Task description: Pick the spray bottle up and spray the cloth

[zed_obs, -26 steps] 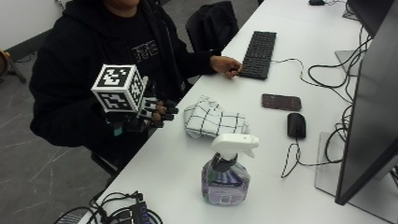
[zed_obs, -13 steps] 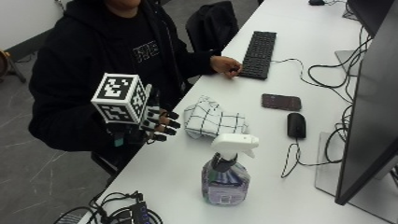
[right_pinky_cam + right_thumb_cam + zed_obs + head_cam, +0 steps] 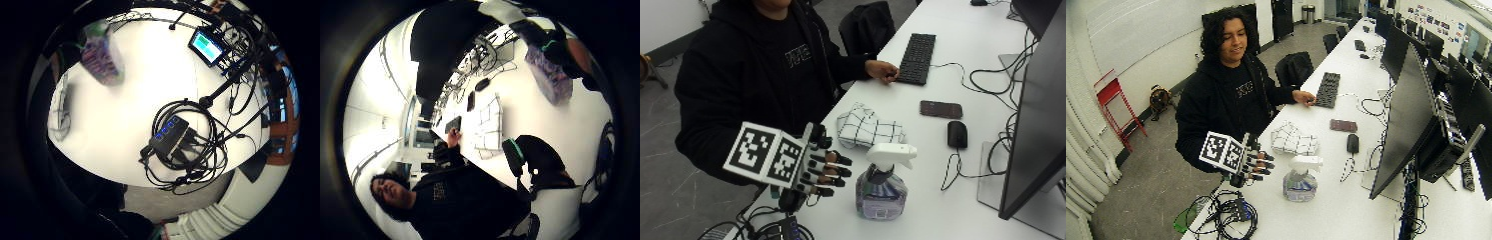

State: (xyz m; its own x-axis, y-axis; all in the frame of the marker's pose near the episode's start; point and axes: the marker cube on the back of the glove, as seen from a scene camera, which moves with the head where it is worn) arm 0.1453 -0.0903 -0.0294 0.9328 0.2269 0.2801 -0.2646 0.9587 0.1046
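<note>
Spray bottle (image 3: 881, 186) stands low centre on the white table (image 3: 953, 210), just right of my gloved right hand (image 3: 818, 167), whose fingers are spread and hold nothing. Above it lies the checked cloth (image 3: 869, 127). No label is readable. Only the palm view shows a cabled hub (image 3: 170, 136).

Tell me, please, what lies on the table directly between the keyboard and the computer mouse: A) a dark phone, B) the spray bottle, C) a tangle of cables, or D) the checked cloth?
A: in the outside view a dark phone lies flat on the table between the keyboard and the mouse, while the spray bottle and the cloth sit nearer the person.
</note>
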